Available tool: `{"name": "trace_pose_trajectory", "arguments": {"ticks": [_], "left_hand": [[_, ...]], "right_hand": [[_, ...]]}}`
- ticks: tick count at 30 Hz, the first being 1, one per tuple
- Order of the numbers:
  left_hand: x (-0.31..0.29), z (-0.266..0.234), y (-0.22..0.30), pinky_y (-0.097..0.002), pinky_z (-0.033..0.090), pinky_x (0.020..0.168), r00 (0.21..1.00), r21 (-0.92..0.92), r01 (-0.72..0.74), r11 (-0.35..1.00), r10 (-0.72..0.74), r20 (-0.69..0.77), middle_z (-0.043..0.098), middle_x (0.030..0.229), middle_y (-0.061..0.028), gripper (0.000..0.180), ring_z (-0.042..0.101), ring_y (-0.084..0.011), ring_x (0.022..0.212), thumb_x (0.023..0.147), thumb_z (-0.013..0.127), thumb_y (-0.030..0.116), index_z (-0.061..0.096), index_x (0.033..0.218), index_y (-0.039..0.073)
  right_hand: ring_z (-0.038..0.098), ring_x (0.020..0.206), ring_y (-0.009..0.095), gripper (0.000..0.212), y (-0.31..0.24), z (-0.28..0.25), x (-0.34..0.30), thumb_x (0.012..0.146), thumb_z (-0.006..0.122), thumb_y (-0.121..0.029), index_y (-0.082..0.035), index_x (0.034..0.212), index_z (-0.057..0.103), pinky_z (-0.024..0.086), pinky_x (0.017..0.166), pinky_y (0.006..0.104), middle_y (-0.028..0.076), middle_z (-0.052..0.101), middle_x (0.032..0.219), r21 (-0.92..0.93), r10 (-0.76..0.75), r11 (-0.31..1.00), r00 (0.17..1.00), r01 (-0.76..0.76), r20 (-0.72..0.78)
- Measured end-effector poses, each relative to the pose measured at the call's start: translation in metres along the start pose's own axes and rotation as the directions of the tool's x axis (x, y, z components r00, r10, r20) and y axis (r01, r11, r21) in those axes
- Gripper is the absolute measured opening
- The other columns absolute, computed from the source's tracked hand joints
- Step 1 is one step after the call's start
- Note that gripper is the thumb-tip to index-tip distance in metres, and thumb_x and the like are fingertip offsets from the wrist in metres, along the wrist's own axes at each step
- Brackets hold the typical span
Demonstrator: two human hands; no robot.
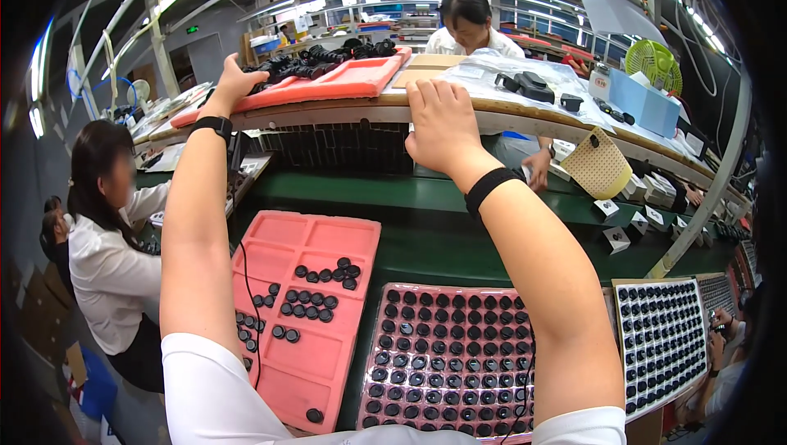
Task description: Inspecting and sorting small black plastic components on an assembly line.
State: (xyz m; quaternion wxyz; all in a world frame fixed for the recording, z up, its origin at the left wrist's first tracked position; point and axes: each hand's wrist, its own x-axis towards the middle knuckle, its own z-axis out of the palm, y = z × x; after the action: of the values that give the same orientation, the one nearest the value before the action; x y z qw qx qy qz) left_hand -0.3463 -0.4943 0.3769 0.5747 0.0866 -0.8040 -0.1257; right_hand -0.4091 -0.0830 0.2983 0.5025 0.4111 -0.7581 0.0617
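My left hand [235,85] reaches up to the left part of a pink foam tray [361,76] on the raised shelf. Its fingers are apart and meet the edge of a heap of black parts [316,61] in that tray; the fingertips are partly hidden. My right hand [443,124] lies over the shelf's front edge beside a brown cardboard sheet [422,68], fingers stretched forward and holding nothing visible. Below, between my forearms, a second pink tray [328,236] with compartments holds small round black pieces [310,304]. Right of it stands a clear blister tray [447,289] filled with rows of black pieces.
A white tray [616,301] of black pieces stands at right. Small white boxes [616,238] sit along the green bench [418,240]. A yellow perforated sheet [598,165] hangs from the shelf. A person [467,27] faces me across; another person [115,256] works at left.
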Motion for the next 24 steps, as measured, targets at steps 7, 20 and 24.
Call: {"name": "trace_pose_trajectory", "arguments": {"ticks": [7,20,24], "left_hand": [[0.008,-0.017,0.011,-0.0278,0.051,0.068,0.816,-0.396,0.521,0.756,-0.304,0.492,0.065,0.095,-0.0175,0.052,0.066,-0.0215,0.078,0.079,0.064,0.01,0.044,0.124,-0.008],[-0.003,-0.041,0.044,-0.025,0.051,0.07,0.81,-0.64,0.576,0.509,-0.25,0.53,0.064,0.1,-0.0176,0.035,0.064,-0.0179,0.079,0.084,0.066,0.004,0.051,0.112,-0.01],[-0.011,-0.021,0.066,-0.0243,0.05,0.069,0.842,-0.621,0.528,0.579,-0.259,0.474,0.065,0.095,-0.014,0.032,0.063,-0.0158,0.078,0.084,0.067,0.008,0.053,0.108,-0.008]], "right_hand": [[0.045,0.111,0.025,0.058,0.004,0.001,-0.002,0.065,0.061,-0.023,-0.003,0.117,0.048,0.033,0.094,0.0388,0.009,0.05,0.113,-0.013,0.004,1.0,1.0,-0.004,0.011],[0.046,0.109,0.025,0.057,0.0,0.001,0.0,0.065,0.061,-0.022,-0.003,0.117,0.048,0.033,0.092,0.0382,0.009,0.05,0.112,-0.008,-0.003,1.0,1.0,0.003,-0.025],[0.046,0.109,0.025,0.056,0.005,0.002,-0.003,0.065,0.061,-0.022,-0.003,0.117,0.048,0.033,0.093,0.0383,0.009,0.05,0.112,-0.015,0.001,1.0,1.0,-0.001,-0.007]]}}
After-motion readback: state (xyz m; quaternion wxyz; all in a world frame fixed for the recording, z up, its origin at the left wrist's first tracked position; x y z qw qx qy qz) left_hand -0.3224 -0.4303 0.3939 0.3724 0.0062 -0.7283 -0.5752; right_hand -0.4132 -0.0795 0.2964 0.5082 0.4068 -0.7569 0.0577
